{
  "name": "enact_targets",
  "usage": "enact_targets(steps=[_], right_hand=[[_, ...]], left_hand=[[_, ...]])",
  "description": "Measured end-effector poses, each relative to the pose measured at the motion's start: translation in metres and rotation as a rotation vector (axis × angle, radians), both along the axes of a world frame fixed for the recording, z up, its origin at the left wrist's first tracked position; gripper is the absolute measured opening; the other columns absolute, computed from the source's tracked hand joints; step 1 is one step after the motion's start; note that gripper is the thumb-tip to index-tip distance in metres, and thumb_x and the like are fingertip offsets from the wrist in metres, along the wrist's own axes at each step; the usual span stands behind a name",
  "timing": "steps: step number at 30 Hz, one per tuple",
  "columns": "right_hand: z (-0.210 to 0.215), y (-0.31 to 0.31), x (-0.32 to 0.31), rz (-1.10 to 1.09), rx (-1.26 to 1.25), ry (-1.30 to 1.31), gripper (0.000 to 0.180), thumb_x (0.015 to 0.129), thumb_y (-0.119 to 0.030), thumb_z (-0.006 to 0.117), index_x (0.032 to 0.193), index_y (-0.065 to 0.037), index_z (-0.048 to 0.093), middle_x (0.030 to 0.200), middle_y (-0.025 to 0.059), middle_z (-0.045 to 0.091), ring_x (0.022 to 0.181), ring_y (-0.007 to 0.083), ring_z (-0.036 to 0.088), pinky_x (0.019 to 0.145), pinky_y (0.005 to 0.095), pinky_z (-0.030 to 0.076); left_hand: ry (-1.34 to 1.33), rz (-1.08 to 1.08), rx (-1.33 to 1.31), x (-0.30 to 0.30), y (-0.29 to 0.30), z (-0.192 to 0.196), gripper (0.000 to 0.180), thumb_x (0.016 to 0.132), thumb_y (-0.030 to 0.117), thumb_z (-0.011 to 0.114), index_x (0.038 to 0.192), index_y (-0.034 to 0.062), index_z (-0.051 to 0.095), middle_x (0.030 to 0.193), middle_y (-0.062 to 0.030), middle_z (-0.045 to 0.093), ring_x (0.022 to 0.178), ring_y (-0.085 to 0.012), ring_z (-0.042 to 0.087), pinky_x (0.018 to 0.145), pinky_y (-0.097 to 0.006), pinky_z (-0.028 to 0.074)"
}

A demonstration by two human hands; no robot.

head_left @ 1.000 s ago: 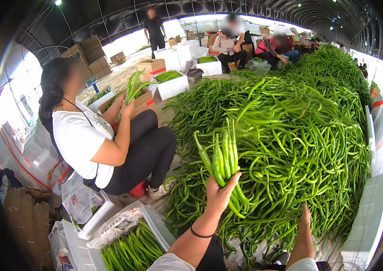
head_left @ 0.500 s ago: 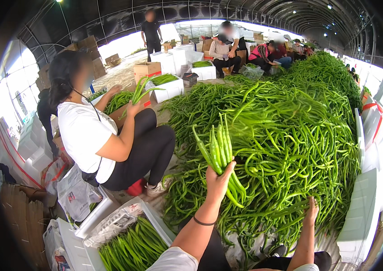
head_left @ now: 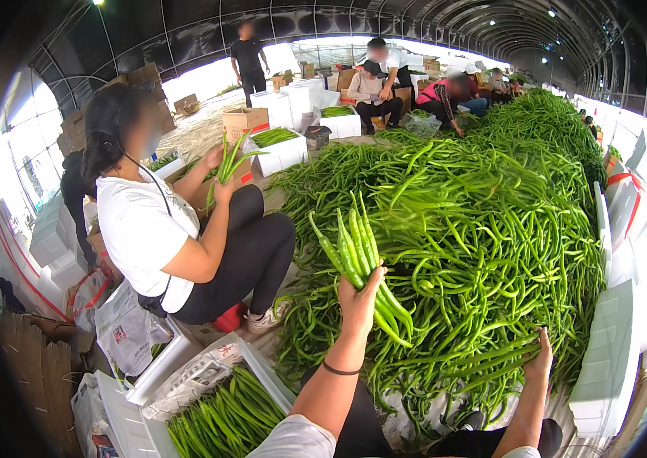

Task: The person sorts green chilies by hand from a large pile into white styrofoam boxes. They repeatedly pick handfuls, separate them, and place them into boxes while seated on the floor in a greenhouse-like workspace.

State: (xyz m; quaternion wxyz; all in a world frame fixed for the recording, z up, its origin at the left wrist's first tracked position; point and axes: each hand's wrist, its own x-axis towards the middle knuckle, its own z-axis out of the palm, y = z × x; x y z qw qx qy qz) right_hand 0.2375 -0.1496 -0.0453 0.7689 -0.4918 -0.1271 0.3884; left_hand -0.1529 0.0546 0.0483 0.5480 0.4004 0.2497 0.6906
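Observation:
My left hand (head_left: 361, 296) is raised in front of me and grips a bunch of long green peppers (head_left: 354, 252), tips pointing up. My right hand (head_left: 539, 357) reaches low on the right into the near edge of the big heap of green peppers (head_left: 476, 221), fingers among the pods. I cannot tell whether it has hold of any. Below my left arm lies a white foam box (head_left: 220, 404) partly filled with sorted peppers.
A person in a white shirt (head_left: 163, 237) sits to the left, holding a bunch of peppers. More people sit and stand at the back among white boxes (head_left: 281, 153) and cardboard cartons (head_left: 243, 118). White foam lids (head_left: 606, 359) line the heap's right side.
My left hand with its bunch has stayed up, drifting slightly right. My right hand has pushed further out into the edge of the heap. The view has shifted a little.

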Motion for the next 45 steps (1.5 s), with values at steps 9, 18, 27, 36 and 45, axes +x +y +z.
enact_targets(steps=[9,18,27,36,45], right_hand=[[0.046,0.0,-0.017,-0.128,0.173,0.045,0.028,0.094,-0.041,0.053,0.105,-0.016,0.061,0.098,0.0038,0.065,0.084,0.0179,0.062,0.072,0.0308,0.05],[0.086,0.025,0.013,-0.204,0.183,-0.299,0.03,0.098,-0.033,0.048,0.099,-0.004,0.058,0.096,0.0077,0.063,0.094,0.0205,0.061,0.086,0.0371,0.048],[0.05,0.091,-0.039,0.358,-0.684,-0.804,0.029,0.09,-0.035,0.062,0.091,-0.006,0.066,0.073,0.0049,0.066,0.065,0.0141,0.062,0.067,0.0309,0.05],[-0.128,0.103,-0.174,1.494,-0.958,-1.71,0.022,0.08,-0.013,0.057,0.099,-0.008,0.067,0.094,0.0111,0.069,0.092,0.0278,0.067,0.075,0.0411,0.053],[-0.257,0.159,-0.261,1.307,-0.83,-1.985,0.035,0.084,-0.019,0.057,0.117,-0.013,0.063,0.113,0.0086,0.064,0.103,0.0319,0.06,0.076,0.054,0.046]], left_hand=[[-0.03,0.005,0.017,0.002,-0.001,0.016,0.033,0.085,0.009,0.067,0.115,0.0022,0.056,0.1,-0.0071,0.064,0.086,-0.0153,0.062,0.076,-0.029,0.049],[-0.036,0.036,-0.051,-0.007,0.002,0.011,0.031,0.088,0.003,0.062,0.117,0.0016,0.054,0.106,-0.0102,0.063,0.09,-0.0179,0.063,0.077,-0.032,0.052],[-0.042,0.04,-0.059,-0.001,0.014,0.011,0.033,0.088,0.003,0.062,0.12,0.0017,0.055,0.108,-0.0101,0.063,0.091,-0.0176,0.063,0.078,-0.032,0.052],[-0.066,0.057,-0.088,0.001,0.019,0.014,0.032,0.088,0.003,0.061,0.119,-0.0001,0.054,0.107,-0.0111,0.063,0.09,-0.0179,0.063,0.077,-0.031,0.052],[-0.028,-0.009,-0.035,0.003,0.014,0.014,0.037,0.089,0.007,0.06,0.125,0.0016,0.051,0.111,-0.0108,0.061,0.093,-0.0182,0.061,0.079,-0.034,0.052]])
